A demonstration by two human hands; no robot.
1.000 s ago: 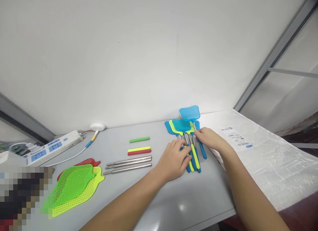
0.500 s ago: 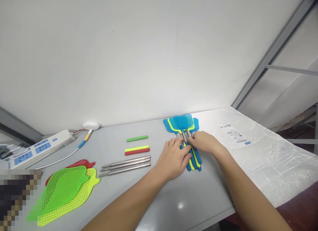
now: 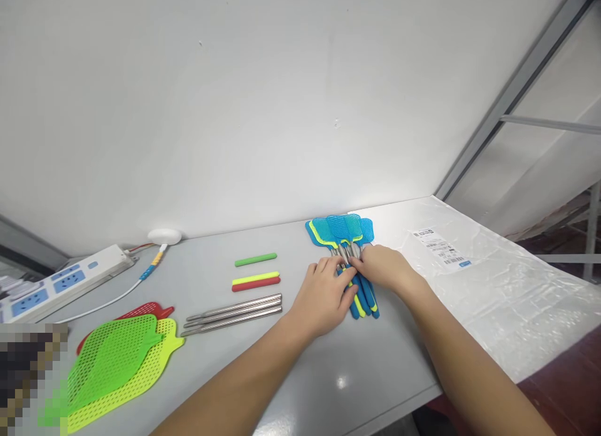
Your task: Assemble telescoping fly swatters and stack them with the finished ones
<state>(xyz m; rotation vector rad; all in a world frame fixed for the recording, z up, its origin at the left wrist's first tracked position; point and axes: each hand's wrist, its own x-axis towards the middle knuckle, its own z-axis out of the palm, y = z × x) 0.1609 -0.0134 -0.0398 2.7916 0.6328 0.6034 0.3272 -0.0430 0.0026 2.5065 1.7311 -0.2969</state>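
Observation:
A bundle of fly swatters [image 3: 345, 228] with blue and yellow mesh heads, metal rods and blue or yellow grips lies on the table, heads toward the wall. My left hand [image 3: 327, 294] is closed on the left side of the bundle, where rods meet grips. From the right, my right hand [image 3: 382, 266] is closed on the rods just below the heads. Both hands hide part of the rods and grips. Left of my hands lie several loose metal rods [image 3: 244, 314], a green grip [image 3: 256, 259], a yellow grip [image 3: 256, 278] and a red grip [image 3: 256, 284].
Loose green [image 3: 117, 354], yellow [image 3: 162, 354] and red [image 3: 162, 311] swatter heads overlap at the left. A white power strip [image 3: 70, 283] and a cable [image 3: 117, 303] sit behind them. Labelled plastic wrap [image 3: 502, 298] covers the table's right side, against the wall [image 3: 282, 111].
The swatter heads have shifted within the bundle: blue mesh now overlaps more of the yellow at the left. My hands stay on the bundle. The view has turned slightly.

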